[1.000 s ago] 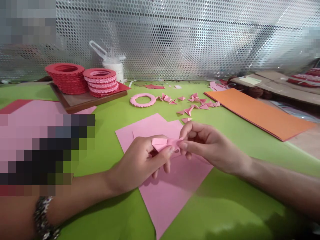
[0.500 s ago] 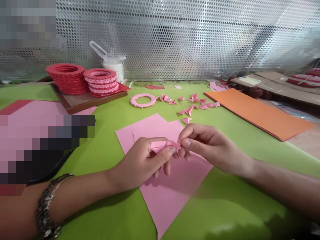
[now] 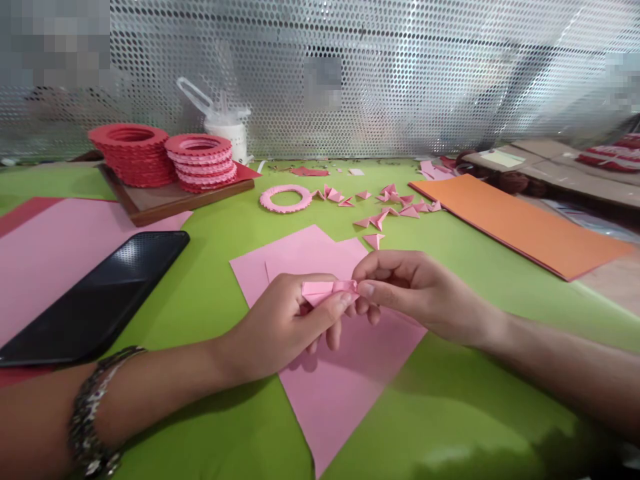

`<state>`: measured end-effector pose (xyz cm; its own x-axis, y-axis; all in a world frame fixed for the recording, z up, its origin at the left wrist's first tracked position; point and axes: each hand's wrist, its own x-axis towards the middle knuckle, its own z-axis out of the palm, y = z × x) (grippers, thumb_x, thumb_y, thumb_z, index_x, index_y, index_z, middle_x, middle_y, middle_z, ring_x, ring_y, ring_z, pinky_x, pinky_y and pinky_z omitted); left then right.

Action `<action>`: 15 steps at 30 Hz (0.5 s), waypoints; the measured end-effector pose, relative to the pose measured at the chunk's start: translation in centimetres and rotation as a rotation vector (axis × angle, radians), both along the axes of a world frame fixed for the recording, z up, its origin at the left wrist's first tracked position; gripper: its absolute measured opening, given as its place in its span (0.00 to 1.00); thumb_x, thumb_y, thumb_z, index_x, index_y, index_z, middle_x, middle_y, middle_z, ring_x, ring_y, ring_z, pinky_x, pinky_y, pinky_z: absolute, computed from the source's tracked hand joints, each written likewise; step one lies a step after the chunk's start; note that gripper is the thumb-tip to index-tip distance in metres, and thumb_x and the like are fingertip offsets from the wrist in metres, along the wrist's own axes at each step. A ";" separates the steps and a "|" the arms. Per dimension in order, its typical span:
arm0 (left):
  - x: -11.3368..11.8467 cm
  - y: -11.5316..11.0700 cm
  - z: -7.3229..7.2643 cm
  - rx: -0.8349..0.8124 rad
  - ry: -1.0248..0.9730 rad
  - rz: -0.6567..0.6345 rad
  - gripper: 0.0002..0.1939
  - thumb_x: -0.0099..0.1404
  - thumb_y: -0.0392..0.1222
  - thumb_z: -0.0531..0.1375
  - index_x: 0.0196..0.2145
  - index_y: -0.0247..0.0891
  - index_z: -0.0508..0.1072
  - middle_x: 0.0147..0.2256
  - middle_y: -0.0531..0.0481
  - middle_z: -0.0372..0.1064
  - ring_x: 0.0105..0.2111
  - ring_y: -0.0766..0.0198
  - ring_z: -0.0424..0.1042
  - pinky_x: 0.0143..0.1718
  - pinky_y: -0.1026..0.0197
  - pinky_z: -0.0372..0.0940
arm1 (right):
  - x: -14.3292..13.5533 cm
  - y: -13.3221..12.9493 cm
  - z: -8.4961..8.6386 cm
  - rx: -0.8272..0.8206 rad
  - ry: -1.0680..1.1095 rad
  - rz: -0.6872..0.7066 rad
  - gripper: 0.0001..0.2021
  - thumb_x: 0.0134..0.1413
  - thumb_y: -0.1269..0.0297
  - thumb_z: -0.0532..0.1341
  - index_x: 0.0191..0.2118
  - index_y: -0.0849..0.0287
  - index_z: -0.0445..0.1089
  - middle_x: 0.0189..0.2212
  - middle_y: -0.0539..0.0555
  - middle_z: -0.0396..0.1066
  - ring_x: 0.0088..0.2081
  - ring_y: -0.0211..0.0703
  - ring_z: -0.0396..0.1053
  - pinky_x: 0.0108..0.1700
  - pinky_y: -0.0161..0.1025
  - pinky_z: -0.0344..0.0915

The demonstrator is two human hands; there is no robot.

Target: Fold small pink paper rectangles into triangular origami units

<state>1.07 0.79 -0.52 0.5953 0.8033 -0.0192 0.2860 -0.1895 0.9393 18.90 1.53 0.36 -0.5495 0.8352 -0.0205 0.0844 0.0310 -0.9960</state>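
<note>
Folded pink paper (image 3: 318, 291), one piece, mid-frame, above pink sheets (image 3: 345, 393) on the desk (image 3: 200, 300). Left hand (image 3: 285, 327): pinching it. Right hand (image 3: 420, 290): pinching its right end, blunter than a moment ago; a fold likely being worked.

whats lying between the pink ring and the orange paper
In the head view, small folded pink pieces lie scattered there, with bare green table showing around them, between the pink ring and orange paper.

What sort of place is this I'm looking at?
Probably a paper-craft worktable: stacked red rings on a brown tray, scattered folded pink pieces and a folded pink strip.
</note>
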 end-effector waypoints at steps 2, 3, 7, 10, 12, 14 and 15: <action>0.0 0.0 0.1 0.006 0.012 0.005 0.16 0.64 0.38 0.49 0.19 0.34 0.64 0.15 0.59 0.61 0.11 0.77 0.60 0.11 0.75 0.53 | 0.0 0.0 0.1 0.019 -0.022 0.008 0.08 0.48 0.64 0.61 0.28 0.66 0.66 0.21 0.49 0.67 0.23 0.27 0.64 0.26 0.25 0.64; 0.1 0.0 0.1 0.008 0.020 0.007 0.16 0.63 0.38 0.49 0.19 0.34 0.64 0.15 0.59 0.61 0.11 0.76 0.60 0.11 0.75 0.53 | 0.0 0.0 0.1 0.030 -0.036 0.010 0.08 0.49 0.65 0.60 0.28 0.66 0.66 0.21 0.49 0.67 0.23 0.27 0.64 0.26 0.25 0.64; 0.1 0.0 -0.1 0.037 0.032 -0.003 0.16 0.63 0.39 0.49 0.19 0.35 0.64 0.15 0.58 0.61 0.13 0.75 0.62 0.14 0.74 0.55 | 0.1 0.0 0.3 0.069 -0.103 0.005 0.06 0.49 0.68 0.60 0.28 0.67 0.67 0.21 0.49 0.67 0.22 0.27 0.64 0.25 0.25 0.63; 0.0 0.0 -0.4 0.064 0.010 -0.014 0.17 0.64 0.39 0.48 0.18 0.35 0.61 0.14 0.59 0.58 0.12 0.76 0.60 0.14 0.74 0.54 | 0.1 0.0 0.3 0.083 -0.117 0.013 0.06 0.48 0.68 0.61 0.28 0.67 0.66 0.20 0.49 0.67 0.22 0.28 0.64 0.25 0.26 0.62; 0.0 0.0 -0.6 0.071 0.008 -0.008 0.17 0.64 0.40 0.48 0.18 0.36 0.60 0.13 0.60 0.55 0.11 0.76 0.58 0.14 0.73 0.53 | 0.2 0.1 0.3 0.077 -0.105 0.018 0.07 0.49 0.67 0.60 0.28 0.67 0.67 0.21 0.49 0.67 0.23 0.28 0.65 0.26 0.26 0.63; 0.0 0.0 -0.8 0.076 0.008 -0.002 0.17 0.64 0.41 0.48 0.18 0.36 0.58 0.13 0.61 0.53 0.11 0.76 0.56 0.14 0.72 0.53 | 0.2 0.1 0.3 0.062 -0.081 0.019 0.08 0.50 0.65 0.59 0.28 0.67 0.67 0.21 0.49 0.67 0.23 0.28 0.65 0.27 0.26 0.64; 0.0 0.1 -0.9 0.082 0.005 0.001 0.17 0.64 0.42 0.48 0.18 0.37 0.58 0.13 0.61 0.52 0.11 0.75 0.56 0.14 0.72 0.53 | 0.2 0.2 0.2 0.053 -0.066 0.019 0.09 0.50 0.64 0.59 0.28 0.67 0.67 0.21 0.49 0.67 0.23 0.28 0.65 0.27 0.26 0.64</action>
<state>1.07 0.84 -1.40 0.5949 0.8026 0.0436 0.2912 -0.2657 0.9190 19.10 1.73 0.60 -0.5643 0.8254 -0.0133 0.1490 0.0860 -0.9851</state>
